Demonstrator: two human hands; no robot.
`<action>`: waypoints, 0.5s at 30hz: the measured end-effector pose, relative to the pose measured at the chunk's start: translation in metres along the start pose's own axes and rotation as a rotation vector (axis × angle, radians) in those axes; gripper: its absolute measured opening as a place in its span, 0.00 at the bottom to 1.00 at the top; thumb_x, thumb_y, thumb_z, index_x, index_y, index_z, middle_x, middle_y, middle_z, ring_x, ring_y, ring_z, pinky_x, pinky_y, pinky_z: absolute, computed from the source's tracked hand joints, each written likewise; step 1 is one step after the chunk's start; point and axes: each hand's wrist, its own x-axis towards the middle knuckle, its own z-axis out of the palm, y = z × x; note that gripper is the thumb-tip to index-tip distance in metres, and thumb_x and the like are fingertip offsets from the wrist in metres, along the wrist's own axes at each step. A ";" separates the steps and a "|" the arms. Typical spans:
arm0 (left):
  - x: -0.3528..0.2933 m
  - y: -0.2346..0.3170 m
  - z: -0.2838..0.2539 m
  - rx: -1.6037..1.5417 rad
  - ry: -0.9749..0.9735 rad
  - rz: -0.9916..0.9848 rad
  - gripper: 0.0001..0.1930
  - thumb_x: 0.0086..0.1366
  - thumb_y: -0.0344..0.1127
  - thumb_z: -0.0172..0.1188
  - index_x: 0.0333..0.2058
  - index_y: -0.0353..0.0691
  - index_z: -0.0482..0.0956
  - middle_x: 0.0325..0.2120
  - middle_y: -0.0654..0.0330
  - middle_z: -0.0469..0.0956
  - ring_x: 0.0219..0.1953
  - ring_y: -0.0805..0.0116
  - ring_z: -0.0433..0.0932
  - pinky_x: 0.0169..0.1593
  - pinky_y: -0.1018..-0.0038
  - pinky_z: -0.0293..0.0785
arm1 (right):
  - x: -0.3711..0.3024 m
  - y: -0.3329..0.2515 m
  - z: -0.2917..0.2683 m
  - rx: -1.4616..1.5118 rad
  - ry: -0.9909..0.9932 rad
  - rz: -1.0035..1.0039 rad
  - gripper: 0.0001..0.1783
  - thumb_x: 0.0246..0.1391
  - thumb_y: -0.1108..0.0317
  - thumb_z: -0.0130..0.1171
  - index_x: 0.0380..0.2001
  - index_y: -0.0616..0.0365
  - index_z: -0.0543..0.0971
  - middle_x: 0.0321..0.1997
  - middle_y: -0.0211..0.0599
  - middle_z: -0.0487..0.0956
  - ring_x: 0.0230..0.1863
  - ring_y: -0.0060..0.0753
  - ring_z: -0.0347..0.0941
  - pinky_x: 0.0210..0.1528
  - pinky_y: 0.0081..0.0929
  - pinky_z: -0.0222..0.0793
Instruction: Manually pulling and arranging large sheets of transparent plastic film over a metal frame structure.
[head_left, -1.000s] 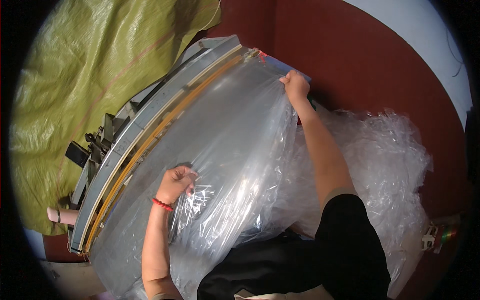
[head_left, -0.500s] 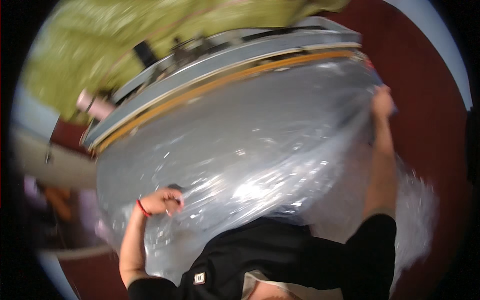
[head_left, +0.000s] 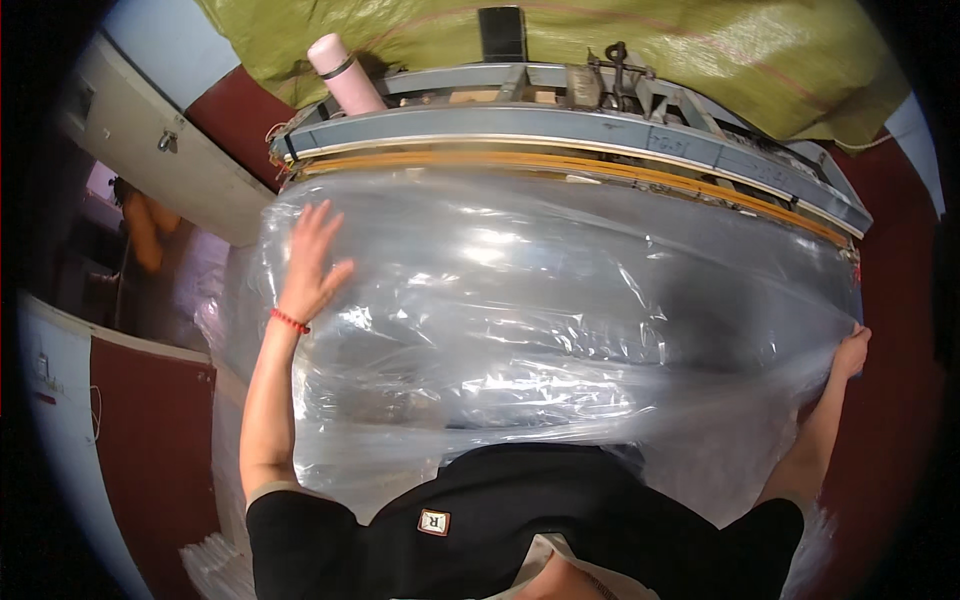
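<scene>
A wide sheet of clear plastic film (head_left: 560, 290) lies over the machine's work surface and hangs down in folds toward my body. My left hand (head_left: 315, 262), with a red bracelet at the wrist, is open with fingers spread over the film's left part; whether it touches the film I cannot tell. Out at the right edge, my right hand (head_left: 852, 350) is closed on the film's edge, and creases run from it across the sheet.
Beyond the film run orange strips (head_left: 560, 163) and a grey metal frame (head_left: 440, 128) with a clamp (head_left: 618, 75). A pink bottle (head_left: 345, 75) and a black rectangular object (head_left: 502, 35) stand there, before a yellow-green woven cover (head_left: 690, 50). A door (head_left: 170, 140) is at left.
The view has turned and steadied. My left hand has moved forward over the film and spread its fingers. My right hand still grips the film's right edge, now nearer my body.
</scene>
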 end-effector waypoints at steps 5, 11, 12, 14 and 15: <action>-0.102 -0.130 0.051 -0.004 -0.236 -0.504 0.25 0.57 0.49 0.48 0.52 0.45 0.62 0.55 0.51 0.55 0.59 0.51 0.48 0.59 0.61 0.44 | 0.001 -0.007 -0.001 0.000 -0.052 0.042 0.18 0.56 0.52 0.35 0.38 0.53 0.65 0.38 0.47 0.73 0.39 0.54 0.68 0.35 0.45 0.62; -0.044 -0.070 0.038 -0.109 0.098 -0.282 0.17 0.57 0.36 0.50 0.46 0.40 0.68 0.50 0.50 0.62 0.55 0.49 0.55 0.56 0.63 0.53 | 0.001 -0.008 -0.003 -0.026 -0.070 0.107 0.18 0.55 0.51 0.35 0.39 0.51 0.66 0.39 0.45 0.74 0.40 0.52 0.68 0.37 0.44 0.62; -0.021 -0.036 0.034 -0.266 0.027 -0.173 0.18 0.54 0.28 0.51 0.46 0.37 0.68 0.51 0.55 0.63 0.58 0.56 0.53 0.58 0.63 0.50 | 0.002 -0.006 -0.006 -0.038 -0.066 0.128 0.18 0.55 0.51 0.35 0.40 0.50 0.66 0.39 0.45 0.74 0.41 0.52 0.68 0.37 0.44 0.62; 0.010 0.012 0.032 -0.341 -0.160 0.119 0.20 0.52 0.29 0.52 0.47 0.37 0.67 0.51 0.55 0.63 0.57 0.54 0.54 0.57 0.62 0.51 | 0.007 0.001 0.000 -0.044 -0.063 0.144 0.18 0.55 0.50 0.35 0.40 0.49 0.66 0.39 0.45 0.74 0.41 0.52 0.68 0.37 0.44 0.62; 0.020 0.025 0.041 -0.397 -0.225 0.203 0.21 0.53 0.31 0.52 0.48 0.36 0.66 0.52 0.55 0.62 0.58 0.54 0.53 0.57 0.62 0.51 | 0.010 0.010 0.008 -0.020 -0.053 0.128 0.19 0.55 0.50 0.35 0.40 0.49 0.66 0.39 0.44 0.74 0.41 0.52 0.68 0.37 0.44 0.62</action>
